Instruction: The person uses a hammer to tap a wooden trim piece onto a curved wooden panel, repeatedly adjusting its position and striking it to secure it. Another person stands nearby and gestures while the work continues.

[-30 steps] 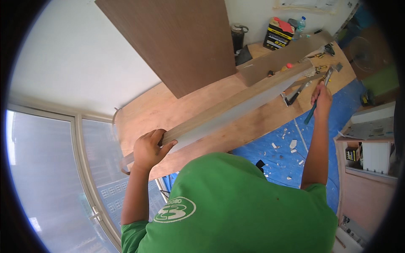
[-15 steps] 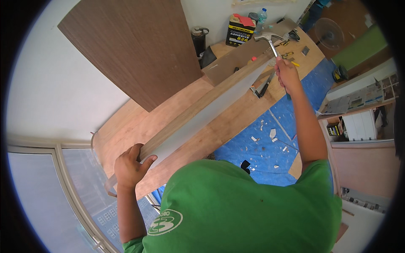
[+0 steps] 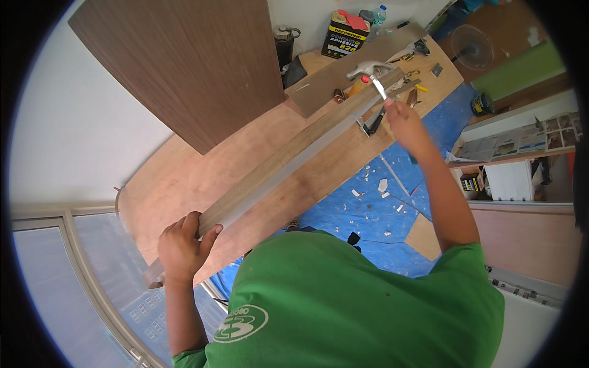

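Note:
A long board [image 3: 288,153] with a wood-grain upper side and a pale side stands on the plywood worktop [image 3: 233,144], running from near left to far right. My left hand [image 3: 183,246] grips its near end, thumb on the pale side and fingers over the top. In my right hand [image 3: 405,126], closed round the handle, is a claw hammer [image 3: 380,87]. Its metal head is over the far end of the board; whether it touches, I cannot tell. Behind the hammer lies a black-handled tool [image 3: 373,124] on the worktop.
A large brown panel [image 3: 184,67] leans on the wall at left. Along the back are a dark flask [image 3: 284,46], an adhesive can [image 3: 345,35] and a water bottle [image 3: 379,17]. Several small tools lie at the far end. Scraps litter the blue floor sheet [image 3: 343,211]. A fan [image 3: 472,46] stands beyond.
The hammer has swung left and down, closer to the board's far end. Less of the board's pale side shows. My left hand keeps its grip while the whole view shifts slightly.

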`<act>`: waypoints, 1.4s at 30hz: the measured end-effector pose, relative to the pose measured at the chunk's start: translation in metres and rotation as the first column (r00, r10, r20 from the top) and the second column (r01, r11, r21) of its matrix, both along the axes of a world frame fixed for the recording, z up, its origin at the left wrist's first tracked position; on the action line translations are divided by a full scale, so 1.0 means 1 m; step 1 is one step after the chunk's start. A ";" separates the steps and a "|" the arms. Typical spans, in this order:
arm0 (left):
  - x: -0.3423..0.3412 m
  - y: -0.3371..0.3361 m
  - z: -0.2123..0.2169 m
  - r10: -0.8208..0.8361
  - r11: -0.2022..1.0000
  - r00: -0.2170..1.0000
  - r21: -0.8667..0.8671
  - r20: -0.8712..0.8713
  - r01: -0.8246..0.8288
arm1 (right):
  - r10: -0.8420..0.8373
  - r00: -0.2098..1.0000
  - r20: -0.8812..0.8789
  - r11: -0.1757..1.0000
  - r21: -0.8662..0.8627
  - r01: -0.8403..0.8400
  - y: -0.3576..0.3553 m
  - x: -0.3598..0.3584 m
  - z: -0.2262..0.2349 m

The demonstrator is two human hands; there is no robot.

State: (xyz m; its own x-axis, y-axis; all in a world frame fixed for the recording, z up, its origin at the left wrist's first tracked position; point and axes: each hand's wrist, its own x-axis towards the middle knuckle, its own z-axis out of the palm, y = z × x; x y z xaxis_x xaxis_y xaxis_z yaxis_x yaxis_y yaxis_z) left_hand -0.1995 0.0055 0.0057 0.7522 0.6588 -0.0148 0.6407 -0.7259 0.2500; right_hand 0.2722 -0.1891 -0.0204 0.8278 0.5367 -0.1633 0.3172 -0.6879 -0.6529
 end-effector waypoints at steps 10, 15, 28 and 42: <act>-0.005 0.001 -0.003 -0.039 0.998 0.998 -0.038 0.054 0.041 | 0.302 0.934 -0.191 0.945 -0.067 -0.319 0.013 -0.155 0.011; -0.023 0.008 0.001 -0.074 0.983 0.977 -0.151 0.198 0.105 | 0.157 0.988 0.011 0.983 -0.098 -0.155 0.018 -0.145 0.016; -0.105 0.023 -0.005 -0.091 0.985 0.995 -0.141 0.036 0.095 | 0.016 0.999 -0.041 1.000 -0.024 -0.017 0.048 -0.246 0.013; -0.118 0.030 -0.017 -0.121 0.972 0.948 -0.157 0.294 0.172 | 0.291 0.925 -0.243 0.945 -0.080 -0.318 0.085 -0.433 0.024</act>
State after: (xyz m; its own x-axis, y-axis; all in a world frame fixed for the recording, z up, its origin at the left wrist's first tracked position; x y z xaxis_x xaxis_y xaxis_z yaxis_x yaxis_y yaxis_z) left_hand -0.3172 0.0351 -0.0111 0.8306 0.5470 0.1041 0.4155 -0.7334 0.5380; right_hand -0.1604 -0.1045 0.0036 0.5613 0.7233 -0.4023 0.3777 -0.6564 -0.6531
